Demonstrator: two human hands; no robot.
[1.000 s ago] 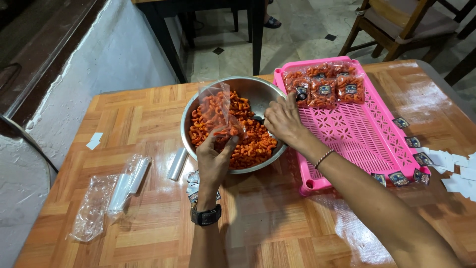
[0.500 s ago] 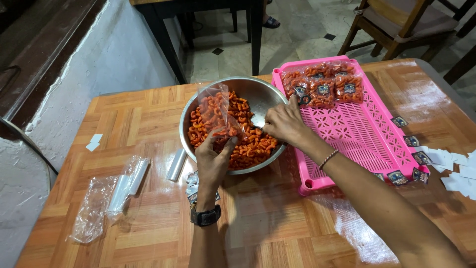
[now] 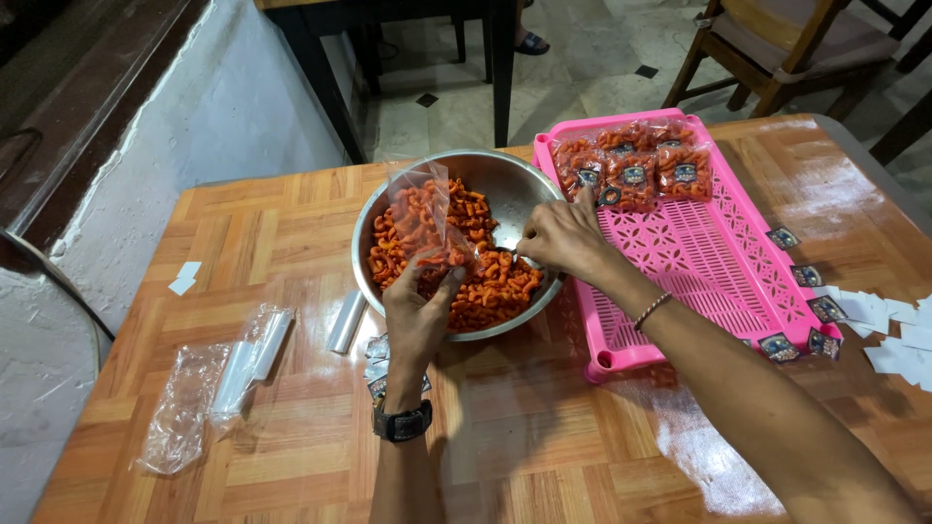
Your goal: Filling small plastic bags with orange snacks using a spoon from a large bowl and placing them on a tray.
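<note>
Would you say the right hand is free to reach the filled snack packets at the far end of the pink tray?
Probably yes: the right hand sits just beside the filled packets, with nothing between them on the pink tray.

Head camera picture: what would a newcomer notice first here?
First, the round steel bowl of orange curled snacks at the table's middle, with the left hand holding a clear plastic bag over it and the right hand inside. Beside it, right, a bright pink slotted plastic tray carries filled snack packets.
</note>
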